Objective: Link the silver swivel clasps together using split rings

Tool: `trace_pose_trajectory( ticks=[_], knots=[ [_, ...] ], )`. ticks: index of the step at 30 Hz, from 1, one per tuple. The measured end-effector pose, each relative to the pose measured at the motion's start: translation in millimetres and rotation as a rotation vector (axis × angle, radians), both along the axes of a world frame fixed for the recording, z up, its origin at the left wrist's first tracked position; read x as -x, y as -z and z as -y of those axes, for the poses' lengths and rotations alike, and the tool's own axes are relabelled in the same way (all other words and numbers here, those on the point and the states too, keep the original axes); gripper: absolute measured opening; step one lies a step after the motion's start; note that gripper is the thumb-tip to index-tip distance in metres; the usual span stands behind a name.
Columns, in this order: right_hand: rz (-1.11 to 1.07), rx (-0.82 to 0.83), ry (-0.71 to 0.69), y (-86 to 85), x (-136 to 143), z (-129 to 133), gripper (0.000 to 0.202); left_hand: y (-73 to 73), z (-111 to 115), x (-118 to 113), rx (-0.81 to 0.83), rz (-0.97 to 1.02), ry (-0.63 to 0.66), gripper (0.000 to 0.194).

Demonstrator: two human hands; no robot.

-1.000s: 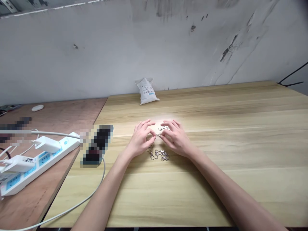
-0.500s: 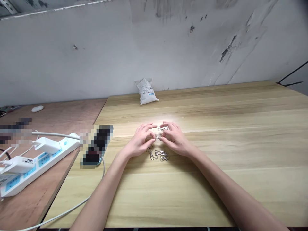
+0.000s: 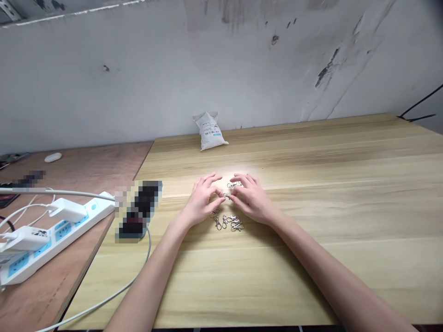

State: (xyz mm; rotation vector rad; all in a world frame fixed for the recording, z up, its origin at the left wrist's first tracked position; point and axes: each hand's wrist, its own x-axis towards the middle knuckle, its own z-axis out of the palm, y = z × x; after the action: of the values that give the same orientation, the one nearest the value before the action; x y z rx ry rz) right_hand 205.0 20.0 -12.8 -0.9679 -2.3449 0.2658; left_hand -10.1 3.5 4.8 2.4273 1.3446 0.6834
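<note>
A small silver metal clasp (image 3: 227, 196) is held between the fingertips of both hands, just above the wooden table (image 3: 311, 193). My left hand (image 3: 204, 198) pinches its left end with thumb and index finger, the other fingers loosely curved. On the right end, my right hand (image 3: 252, 198) has a similar pinch. Several silver lobster clasps (image 3: 236, 224) lie loose on the table just below the hands. More metal clasps (image 3: 234, 184) sit beyond, partly covered by my right fingers.
A white plastic packet (image 3: 210, 133) stands near the wall. At the left are a phone-like blurred object (image 3: 140, 210), a white power strip (image 3: 62, 235) with plugged chargers, a trailing cable (image 3: 117, 293) and a small white case (image 3: 53, 157).
Both hands stay nearly in place, and the held clasp has tilted and moved up very slightly. The view has shifted a little.
</note>
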Motion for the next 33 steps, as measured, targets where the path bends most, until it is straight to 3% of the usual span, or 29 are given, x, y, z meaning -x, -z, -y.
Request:
trace_pose_trajectory(
  ticks=[9,33],
  knots=[
    [-0.037,-0.032,0.018,1.9,-1.2,-2.4,0.015,-1.1,-1.5,2.3,-0.104,0.022,-0.145,0.009],
    [-0.054,-0.120,0.026,-2.6,-0.9,0.1,0.014,-3.2,0.2,-0.9,-0.041,0.076,-0.152,0.009]
  ],
)
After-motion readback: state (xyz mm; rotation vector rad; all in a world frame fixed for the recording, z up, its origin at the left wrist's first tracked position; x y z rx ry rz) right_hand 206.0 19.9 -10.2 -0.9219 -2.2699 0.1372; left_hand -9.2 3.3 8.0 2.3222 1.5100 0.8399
